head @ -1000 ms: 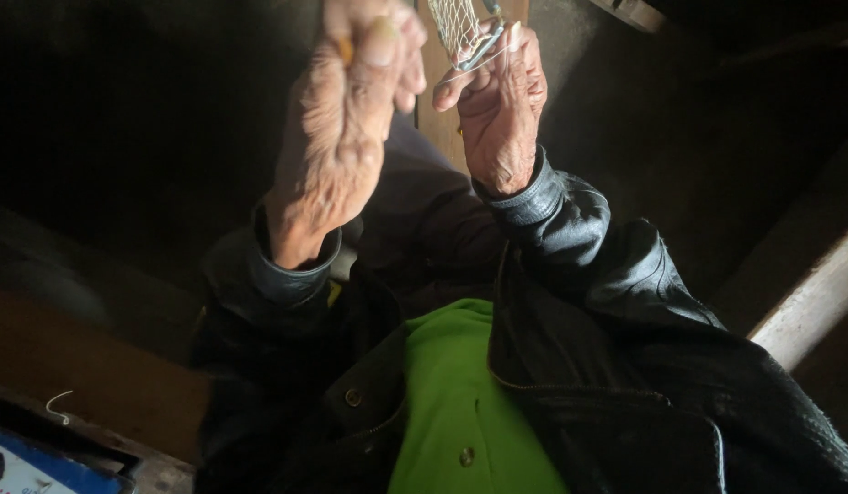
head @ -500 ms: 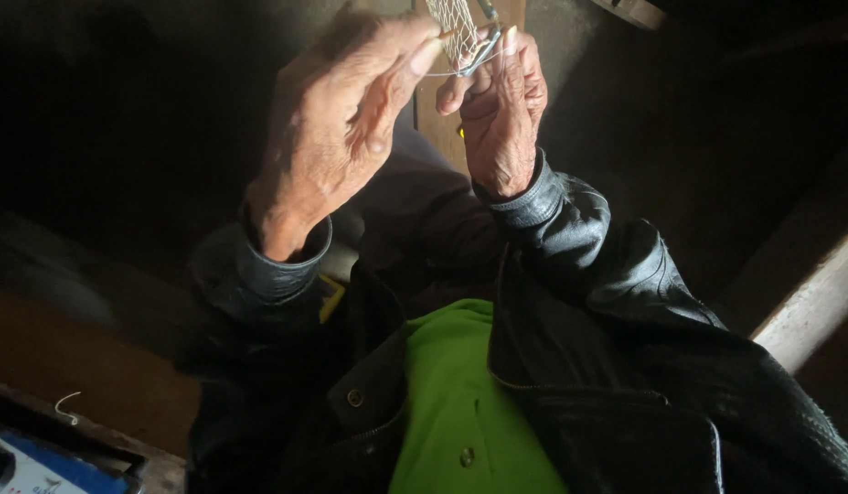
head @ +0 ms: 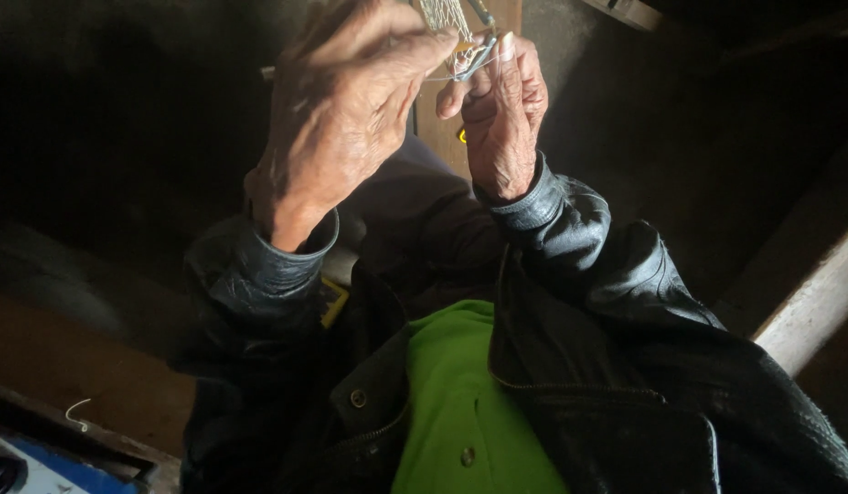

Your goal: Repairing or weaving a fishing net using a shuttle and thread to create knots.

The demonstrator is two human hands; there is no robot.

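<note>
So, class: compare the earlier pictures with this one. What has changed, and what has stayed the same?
The left hand has opened from a curled fist and stretched its fingertips right, up to the netting. The right hand stays pinched on the netting and its thread. The black jacket and green shirt are unchanged.

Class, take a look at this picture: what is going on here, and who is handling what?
A person in a dark leather jacket over a bright green shirt holds both hands up close to the camera. The left hand and the right hand meet at a piece of pale netting, pinching its thin threads between the fingertips. The net runs up out of view. The surroundings are dark, with a pale wooden beam at the right.
</note>
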